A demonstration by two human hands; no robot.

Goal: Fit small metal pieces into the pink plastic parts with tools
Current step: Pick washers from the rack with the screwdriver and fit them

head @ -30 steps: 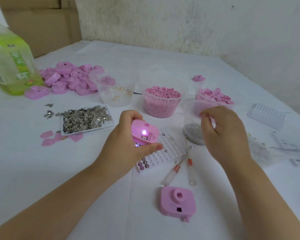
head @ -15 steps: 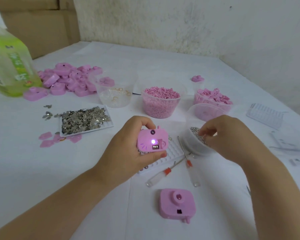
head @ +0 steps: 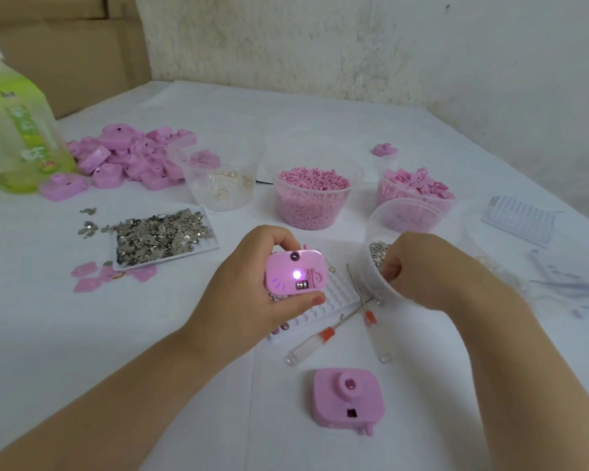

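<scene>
The left hand held a pink plastic part just above the worktop. Its fingers curled over the top edge and the thumb pressed along the bottom edge, so the part was clamped between them with its open face turned toward the camera. A small light glowed near the middle of that face, with a bit of metal just below it. Under the hand lay a white grid tray. The right hand reached down into a clear tub of small metal pieces. Its fingers were bent into the tub with their tips hidden, so whether they pinched anything could not be told. Two screwdrivers with clear handles and red collars lay crossed on the worktop just in front of the tub and the grid tray, touched by neither hand. Nearer the person a second pink part lay flat on its own. Farther back stood a tub of pink pellets, a tub of pink clips and a tub with a few wire rings. To the left lay a white tray of flat metal bits, a heap of pink shells and a green bottle.
</scene>
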